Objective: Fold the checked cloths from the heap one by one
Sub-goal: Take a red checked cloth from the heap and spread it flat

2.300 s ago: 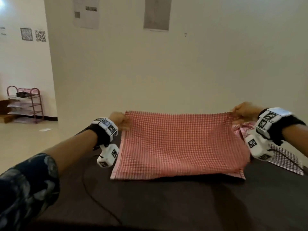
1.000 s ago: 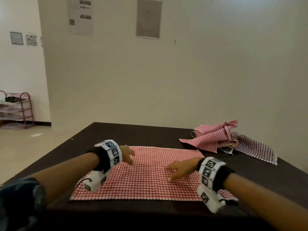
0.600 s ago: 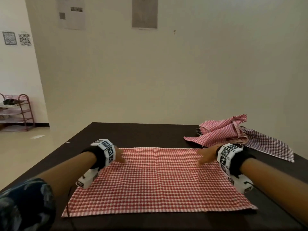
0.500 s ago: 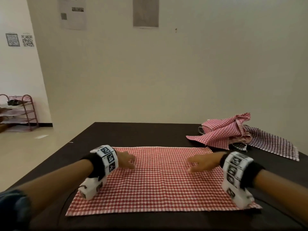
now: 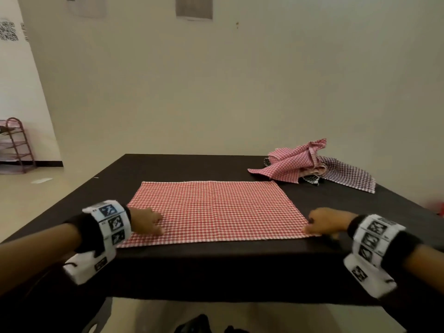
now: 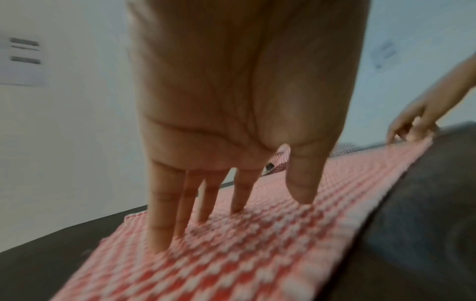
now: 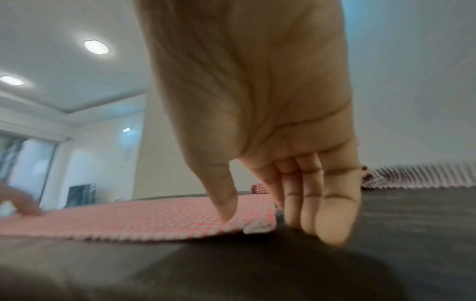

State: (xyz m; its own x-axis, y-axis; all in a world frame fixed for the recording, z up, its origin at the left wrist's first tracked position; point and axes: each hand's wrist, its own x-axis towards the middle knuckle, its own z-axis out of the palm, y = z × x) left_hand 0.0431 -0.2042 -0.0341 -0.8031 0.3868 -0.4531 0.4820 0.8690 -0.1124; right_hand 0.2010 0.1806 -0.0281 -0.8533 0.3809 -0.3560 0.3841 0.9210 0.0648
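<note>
A red checked cloth (image 5: 211, 210) lies flat on the dark table (image 5: 216, 267). My left hand (image 5: 153, 224) rests on its near left corner, and in the left wrist view its straight fingers (image 6: 165, 224) press down on the cloth (image 6: 257, 254). My right hand (image 5: 310, 224) is at the near right corner. There the thumb (image 7: 226, 203) sits on top of the cloth (image 7: 128, 220), while the other fingers (image 7: 309, 203) stand on the table just past its edge. The heap of checked cloths (image 5: 307, 162) lies at the far right.
The table's near edge (image 5: 216, 299) runs just in front of my wrists. A plain wall stands behind the table's far edge. A red shoe rack (image 5: 14, 145) stands on the floor far to the left. A bare strip of table separates cloth and heap.
The cloth was held up by two corners, then laid flat. Since then both hands have slid over it from its middle out to the near corners.
</note>
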